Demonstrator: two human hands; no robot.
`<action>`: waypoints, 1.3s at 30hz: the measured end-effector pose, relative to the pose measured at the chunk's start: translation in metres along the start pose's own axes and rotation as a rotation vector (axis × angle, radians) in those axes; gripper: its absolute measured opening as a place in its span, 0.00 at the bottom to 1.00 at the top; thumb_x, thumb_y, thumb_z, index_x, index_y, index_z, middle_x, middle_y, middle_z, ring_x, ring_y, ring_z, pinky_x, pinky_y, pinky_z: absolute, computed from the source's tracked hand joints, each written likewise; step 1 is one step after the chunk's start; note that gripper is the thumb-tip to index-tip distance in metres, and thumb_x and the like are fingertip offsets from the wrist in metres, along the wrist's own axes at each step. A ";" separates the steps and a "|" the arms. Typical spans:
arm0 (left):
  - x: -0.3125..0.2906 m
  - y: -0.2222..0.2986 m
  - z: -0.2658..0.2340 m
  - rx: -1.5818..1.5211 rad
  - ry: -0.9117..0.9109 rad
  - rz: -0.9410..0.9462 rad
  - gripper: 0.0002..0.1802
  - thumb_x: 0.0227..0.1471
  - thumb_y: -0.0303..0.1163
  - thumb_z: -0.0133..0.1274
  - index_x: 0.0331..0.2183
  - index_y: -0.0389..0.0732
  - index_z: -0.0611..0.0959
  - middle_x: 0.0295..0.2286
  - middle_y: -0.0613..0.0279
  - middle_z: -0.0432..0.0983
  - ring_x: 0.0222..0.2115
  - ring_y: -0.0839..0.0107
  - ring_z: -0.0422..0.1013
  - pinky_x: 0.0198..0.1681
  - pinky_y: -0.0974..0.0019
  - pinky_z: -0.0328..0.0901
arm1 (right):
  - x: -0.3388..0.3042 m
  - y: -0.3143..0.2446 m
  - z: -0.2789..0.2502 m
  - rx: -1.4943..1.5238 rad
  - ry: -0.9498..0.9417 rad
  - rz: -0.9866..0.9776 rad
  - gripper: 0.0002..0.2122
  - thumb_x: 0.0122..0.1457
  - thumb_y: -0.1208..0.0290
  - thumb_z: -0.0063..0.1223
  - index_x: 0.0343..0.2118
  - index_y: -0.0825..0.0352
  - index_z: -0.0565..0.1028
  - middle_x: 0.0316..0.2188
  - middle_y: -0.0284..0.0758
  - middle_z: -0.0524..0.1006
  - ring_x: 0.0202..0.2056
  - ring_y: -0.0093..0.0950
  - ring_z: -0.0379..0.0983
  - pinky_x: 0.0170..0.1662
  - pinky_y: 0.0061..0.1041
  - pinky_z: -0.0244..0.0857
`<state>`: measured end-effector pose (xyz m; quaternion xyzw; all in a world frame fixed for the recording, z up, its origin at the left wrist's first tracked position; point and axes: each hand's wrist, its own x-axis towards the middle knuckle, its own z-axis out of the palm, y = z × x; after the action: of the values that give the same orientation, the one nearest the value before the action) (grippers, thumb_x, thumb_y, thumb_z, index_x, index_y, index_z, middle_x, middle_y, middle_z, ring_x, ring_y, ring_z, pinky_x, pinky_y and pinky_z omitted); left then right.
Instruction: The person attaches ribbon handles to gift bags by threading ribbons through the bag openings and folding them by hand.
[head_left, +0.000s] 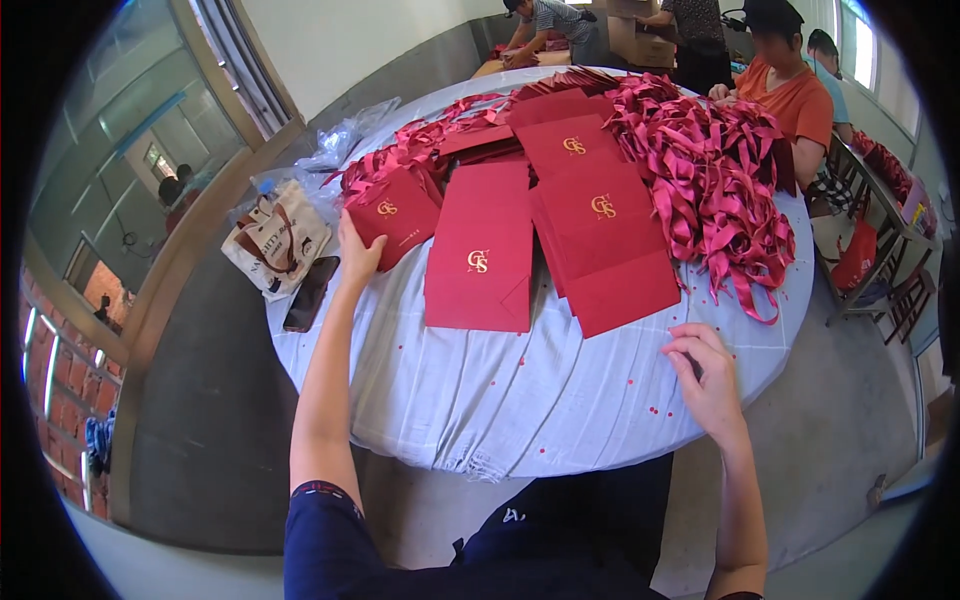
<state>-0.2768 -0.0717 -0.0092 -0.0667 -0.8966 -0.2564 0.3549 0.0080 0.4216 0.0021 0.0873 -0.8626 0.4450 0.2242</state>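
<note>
At the left of the round table, my left hand (360, 250) grips the lower left edge of a red paper bag (402, 212) with a gold emblem, thumb on its front. My right hand (706, 378) hovers near the table's right front edge, fingers loosely bent and apart, with nothing visible in it. Between my hands lie a stack of flat red paper bags (478, 285) in the middle and a fanned stack of red bags (615, 245) to the right, just beyond my right hand.
Dark pink ribbon handles (715, 165) are heaped at the right. A phone (311, 294), a canvas tote (277, 240) and clear plastic wrap (345, 135) line the left edge. Red dots dot the white tablecloth (460, 410). A person in orange (800, 105) works at the far right; others stand behind.
</note>
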 end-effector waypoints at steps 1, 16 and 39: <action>-0.002 -0.004 -0.008 0.070 0.038 0.051 0.52 0.41 0.35 0.64 0.59 0.27 0.51 0.57 0.33 0.51 0.61 0.43 0.46 0.63 0.54 0.46 | 0.002 -0.002 0.002 0.008 0.001 -0.033 0.03 0.53 0.83 0.51 0.30 0.72 0.76 0.38 0.38 0.74 0.36 0.28 0.71 0.38 0.21 0.64; -0.112 0.181 -0.081 -0.152 -0.613 0.240 0.39 0.47 0.27 0.58 0.59 0.40 0.61 0.59 0.45 0.53 0.59 0.49 0.54 0.60 0.58 0.53 | 0.044 0.040 -0.028 -0.033 0.192 0.037 0.09 0.56 0.78 0.53 0.40 0.69 0.74 0.35 0.34 0.74 0.31 0.24 0.75 0.36 0.23 0.67; -0.110 0.214 -0.112 -0.286 -0.485 0.068 0.53 0.40 0.16 0.57 0.64 0.42 0.48 0.23 0.64 0.62 0.27 0.70 0.64 0.36 0.64 0.64 | -0.026 -0.082 0.008 -0.810 -0.347 -0.409 0.08 0.42 0.77 0.49 0.28 0.68 0.67 0.25 0.38 0.67 0.28 0.33 0.70 0.32 0.30 0.66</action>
<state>-0.0632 0.0623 0.0744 -0.2057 -0.9072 -0.3449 0.1253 0.0572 0.3654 0.0458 0.2336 -0.9563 -0.0008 0.1760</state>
